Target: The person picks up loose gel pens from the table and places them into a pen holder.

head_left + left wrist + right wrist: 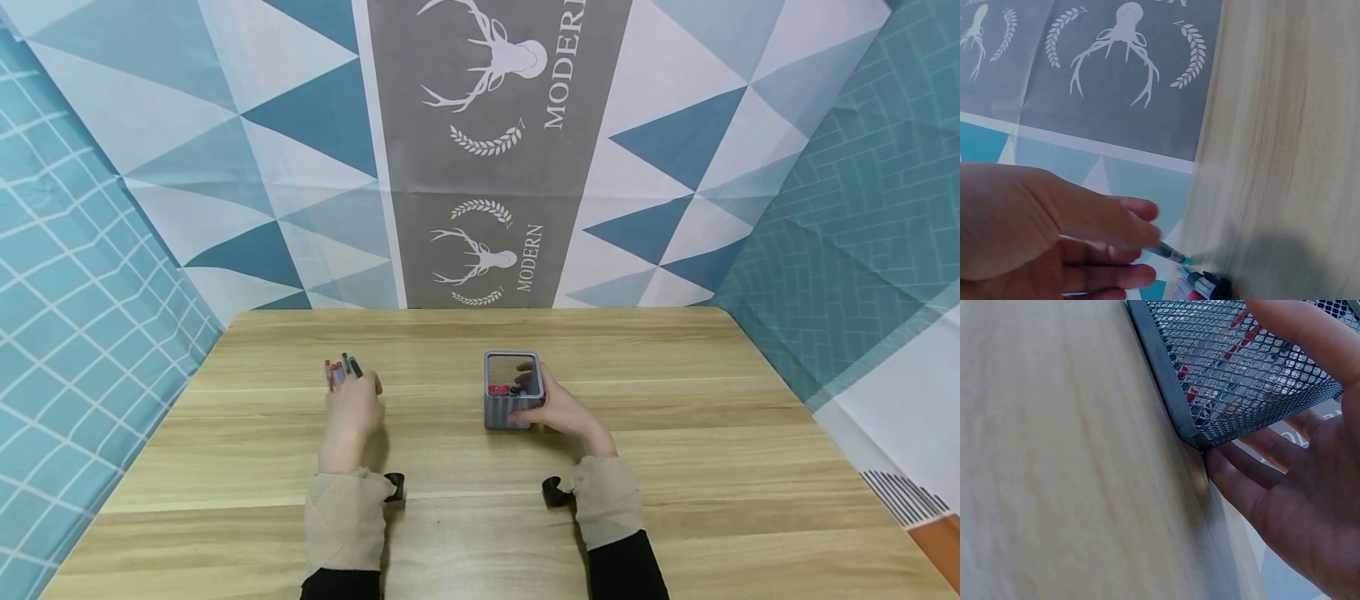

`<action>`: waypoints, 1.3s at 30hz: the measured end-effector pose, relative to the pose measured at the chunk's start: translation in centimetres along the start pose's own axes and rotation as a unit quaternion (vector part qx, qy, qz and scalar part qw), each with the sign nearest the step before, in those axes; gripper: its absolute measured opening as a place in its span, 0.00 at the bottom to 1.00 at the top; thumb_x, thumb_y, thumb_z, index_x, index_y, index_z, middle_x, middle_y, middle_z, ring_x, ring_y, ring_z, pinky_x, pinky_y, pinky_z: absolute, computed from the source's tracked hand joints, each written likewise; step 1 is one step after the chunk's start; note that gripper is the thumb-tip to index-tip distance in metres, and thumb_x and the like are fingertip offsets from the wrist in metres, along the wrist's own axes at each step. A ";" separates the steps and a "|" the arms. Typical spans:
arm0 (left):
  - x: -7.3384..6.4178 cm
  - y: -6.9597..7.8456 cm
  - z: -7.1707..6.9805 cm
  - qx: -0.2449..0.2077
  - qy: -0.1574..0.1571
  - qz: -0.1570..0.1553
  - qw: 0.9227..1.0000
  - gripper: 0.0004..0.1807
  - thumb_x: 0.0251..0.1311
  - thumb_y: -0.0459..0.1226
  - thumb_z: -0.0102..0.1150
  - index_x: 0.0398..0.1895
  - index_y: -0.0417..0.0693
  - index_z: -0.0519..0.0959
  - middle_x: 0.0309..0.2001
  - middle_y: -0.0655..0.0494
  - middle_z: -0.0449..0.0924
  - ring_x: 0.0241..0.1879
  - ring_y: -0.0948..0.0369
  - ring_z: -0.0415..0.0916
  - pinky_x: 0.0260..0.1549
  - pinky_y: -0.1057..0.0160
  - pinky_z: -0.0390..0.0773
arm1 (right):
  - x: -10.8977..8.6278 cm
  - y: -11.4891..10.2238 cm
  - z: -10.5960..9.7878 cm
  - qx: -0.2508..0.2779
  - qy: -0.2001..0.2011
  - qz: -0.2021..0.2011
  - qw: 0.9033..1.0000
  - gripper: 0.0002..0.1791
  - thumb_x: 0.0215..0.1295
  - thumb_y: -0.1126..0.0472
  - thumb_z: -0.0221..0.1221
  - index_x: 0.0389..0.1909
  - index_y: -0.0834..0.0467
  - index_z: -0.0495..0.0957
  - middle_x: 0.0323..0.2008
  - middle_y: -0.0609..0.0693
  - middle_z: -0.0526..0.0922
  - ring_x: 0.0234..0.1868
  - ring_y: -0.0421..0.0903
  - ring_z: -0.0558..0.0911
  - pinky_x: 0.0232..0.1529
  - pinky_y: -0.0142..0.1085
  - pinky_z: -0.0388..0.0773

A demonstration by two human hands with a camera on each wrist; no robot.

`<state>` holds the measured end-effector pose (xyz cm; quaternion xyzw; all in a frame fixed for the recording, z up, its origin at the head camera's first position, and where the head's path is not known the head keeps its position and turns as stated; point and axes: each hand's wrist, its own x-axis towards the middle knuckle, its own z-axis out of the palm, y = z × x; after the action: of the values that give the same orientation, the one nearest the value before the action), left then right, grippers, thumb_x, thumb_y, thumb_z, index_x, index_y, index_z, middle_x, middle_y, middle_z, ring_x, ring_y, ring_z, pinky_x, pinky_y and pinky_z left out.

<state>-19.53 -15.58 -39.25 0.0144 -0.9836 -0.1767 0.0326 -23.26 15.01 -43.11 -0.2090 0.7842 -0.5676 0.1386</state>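
My left hand (352, 410) is at the left of the table, just in front of a small group of pens (337, 372) with red and dark ends. In the left wrist view its thumb and fingers pinch a slim dark pen (1169, 252) with a green end. That pen points down toward a black-ended pen (1207, 285) at the frame's bottom. My right hand (562, 408) grips the right side of a grey mesh pen holder (510, 414), thumb in front and fingers behind. Red-ended pens (498, 389) and a black one stand inside it. The holder's base (1163, 381) is close over the wood.
The wooden table (465, 517) runs back to a wall covering (480, 167) with deer prints and blue triangles. Blue patterned cloth (67, 275) hangs at the left, with more at the right. Black wrist straps (555, 492) stick out beside the sleeves.
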 end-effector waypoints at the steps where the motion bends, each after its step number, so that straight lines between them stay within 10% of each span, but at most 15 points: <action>1: 0.0 0.1 -0.1 0.000 0.017 -0.002 1.000 0.10 0.52 0.27 0.50 0.38 0.37 0.75 0.38 0.35 0.75 0.39 0.42 0.73 0.37 0.44 0.69 | 0.0 0.2 0.0 -0.003 0.001 0.000 1.000 0.48 0.46 0.68 0.67 0.66 0.63 0.48 0.62 0.65 0.60 0.63 0.60 0.62 0.61 0.53 0.60; 16: 0.1 0.4 0.0 -0.031 0.227 -0.024 0.973 0.12 0.60 0.27 0.44 0.41 0.35 0.78 0.39 0.34 0.76 0.38 0.41 0.75 0.36 0.46 0.70 | 0.3 0.8 0.0 -0.010 0.001 0.002 1.000 0.49 0.46 0.66 0.67 0.67 0.60 0.48 0.63 0.64 0.60 0.63 0.59 0.63 0.61 0.52 0.60; 28: 0.2 0.8 -0.7 -0.074 0.276 -0.035 0.958 0.08 0.58 0.30 0.53 0.40 0.35 0.77 0.38 0.37 0.76 0.39 0.43 0.73 0.41 0.46 0.67 | -0.9 -2.4 0.2 -0.009 -0.007 0.009 1.000 0.47 0.47 0.70 0.64 0.65 0.67 0.47 0.62 0.70 0.58 0.63 0.63 0.62 0.62 0.53 0.59; 39: 0.1 1.4 -1.3 -0.085 0.362 0.002 0.928 0.10 0.56 0.36 0.59 0.31 0.34 0.76 0.31 0.40 0.77 0.32 0.45 0.73 0.34 0.49 0.68 | -0.2 -0.5 0.1 0.003 -0.005 0.001 1.000 0.48 0.47 0.70 0.65 0.66 0.65 0.47 0.62 0.68 0.58 0.63 0.63 0.61 0.61 0.55 0.59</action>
<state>-19.58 -14.70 -37.52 0.0725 -0.8864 -0.2423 0.3878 -22.93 14.90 -42.63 -0.2100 0.7820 -0.5689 0.1438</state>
